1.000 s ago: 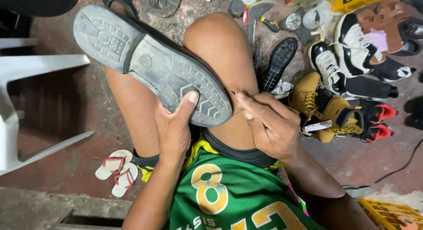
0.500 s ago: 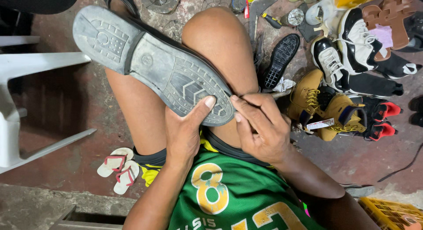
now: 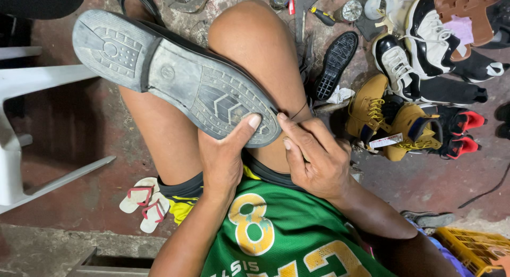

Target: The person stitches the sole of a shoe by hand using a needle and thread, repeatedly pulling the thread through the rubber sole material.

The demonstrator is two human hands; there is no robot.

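Observation:
A black shoe (image 3: 175,78) lies sole up across my bare knees, its grey treaded sole facing the camera. My left hand (image 3: 226,155) grips the toe end from below, thumb pressed on the sole's edge. My right hand (image 3: 313,155) sits at the toe tip beside it, fingers pinched together at the sole's edge. A thin dark thread (image 3: 300,108) runs up from those fingers along my right knee. What the fingertips hold is too small to make out.
To the right lie tan boots (image 3: 393,120), black-and-white sneakers (image 3: 425,54), red-and-black shoes (image 3: 462,133) and a loose black sole (image 3: 333,64). A white plastic chair (image 3: 21,123) stands left. Small sandals (image 3: 144,200) lie on the floor; a yellow crate (image 3: 473,245) sits bottom right.
My left thumb has slid further along the sole's edge toward the toe tip. My right hand has stayed pinched at the toe. The view has shifted slightly downward.

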